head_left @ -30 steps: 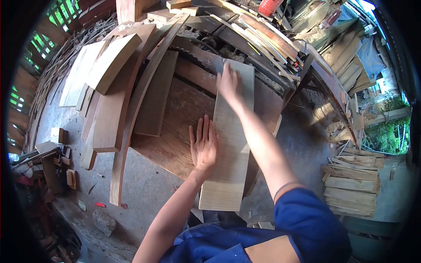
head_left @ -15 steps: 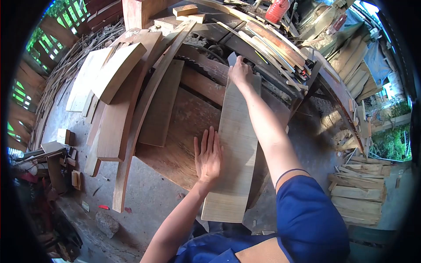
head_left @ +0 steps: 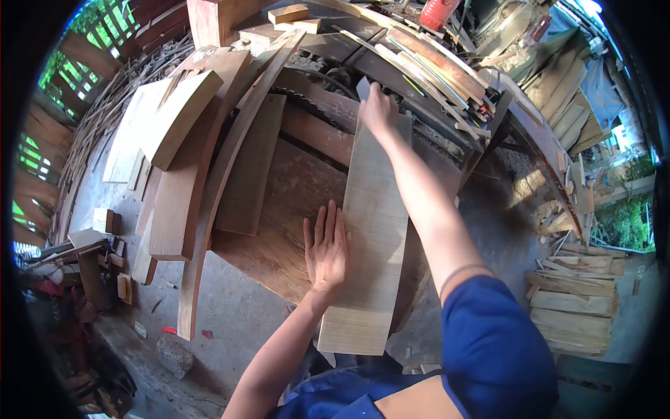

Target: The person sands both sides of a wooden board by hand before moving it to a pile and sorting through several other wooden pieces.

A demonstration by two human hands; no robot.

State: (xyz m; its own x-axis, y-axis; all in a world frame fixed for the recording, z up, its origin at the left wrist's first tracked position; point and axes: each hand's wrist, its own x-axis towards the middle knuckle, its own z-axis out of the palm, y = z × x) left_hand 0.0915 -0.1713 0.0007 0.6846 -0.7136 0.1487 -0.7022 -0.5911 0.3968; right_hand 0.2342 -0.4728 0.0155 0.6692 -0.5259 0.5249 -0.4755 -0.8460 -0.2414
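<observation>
A long pale plank (head_left: 370, 230) lies lengthwise in front of me on a wide brown board (head_left: 293, 192). My left hand (head_left: 326, 251) rests flat with fingers stretched forward, its thumb side along the plank's left edge. At the plank's far end my right hand (head_left: 379, 110) is closed around a thin, flat whitish piece (head_left: 363, 88). Part of that piece sticks out past the fingers; its exact kind cannot be made out. A toothed blade edge (head_left: 310, 106) shows to the left of my right hand.
Thick timber pieces (head_left: 171, 216) and a long curved strip (head_left: 209, 230) lean at the left. Thin sticks (head_left: 433, 73) and a red container (head_left: 438, 12) lie beyond. Stacked boards (head_left: 576, 304) are on the floor at right, and a stone (head_left: 174, 355) is at lower left.
The view has shifted slightly. My right hand has turned a little at the plank's far end, still holding the whitish piece. My left hand stays flat at the plank's edge.
</observation>
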